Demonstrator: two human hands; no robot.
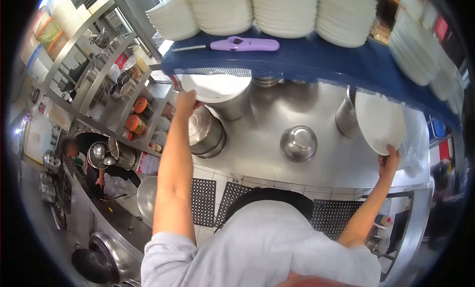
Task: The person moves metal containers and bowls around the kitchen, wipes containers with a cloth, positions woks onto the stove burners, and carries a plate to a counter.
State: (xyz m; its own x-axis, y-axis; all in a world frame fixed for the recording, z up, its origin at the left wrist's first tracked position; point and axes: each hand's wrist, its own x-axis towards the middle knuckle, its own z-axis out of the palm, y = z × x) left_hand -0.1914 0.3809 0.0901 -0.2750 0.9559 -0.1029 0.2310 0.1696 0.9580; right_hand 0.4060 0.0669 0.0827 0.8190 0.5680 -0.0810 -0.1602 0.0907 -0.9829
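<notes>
My left hand is closed on the near left edge of a round white plate, which rests over a steel pot. Part of that plate lies hidden under the shelf. At the right, my right hand pinches the lower rim of another white plate, tilted steeply beside a steel container. Below my left hand stands a lidded steel pot. An upturned steel bowl sits between my hands on the steel counter.
Stacked white dishes line the blue-covered shelf above the counter, with a purple lighter in front of them. Loaded shelving stands at the left. A co-worker bends at the lower left. Black mats lie on the floor.
</notes>
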